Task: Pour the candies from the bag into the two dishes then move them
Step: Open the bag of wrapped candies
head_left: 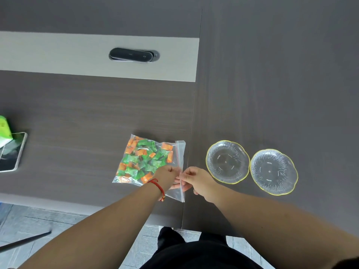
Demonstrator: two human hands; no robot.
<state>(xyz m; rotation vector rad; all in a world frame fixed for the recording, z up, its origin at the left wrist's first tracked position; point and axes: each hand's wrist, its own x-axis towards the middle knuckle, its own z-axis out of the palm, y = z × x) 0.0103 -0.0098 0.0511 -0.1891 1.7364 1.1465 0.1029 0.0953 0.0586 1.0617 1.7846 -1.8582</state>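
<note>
A clear zip bag full of green and orange wrapped candies lies flat on the dark wooden table, its zip strip on the right side. My left hand, with a red string bracelet at the wrist, pinches the bag just left of the zip strip. My right hand pinches the same strip from the right. Both hands meet at the lower part of the bag's mouth. Two empty clear glass dishes with yellow rims stand side by side to the right: the nearer dish and the farther right dish.
A black oval device sits on the pale strip at the back of the table. A phone and a green packet lie at the left edge. The table's front edge runs just below the bag; tiled floor lies beneath.
</note>
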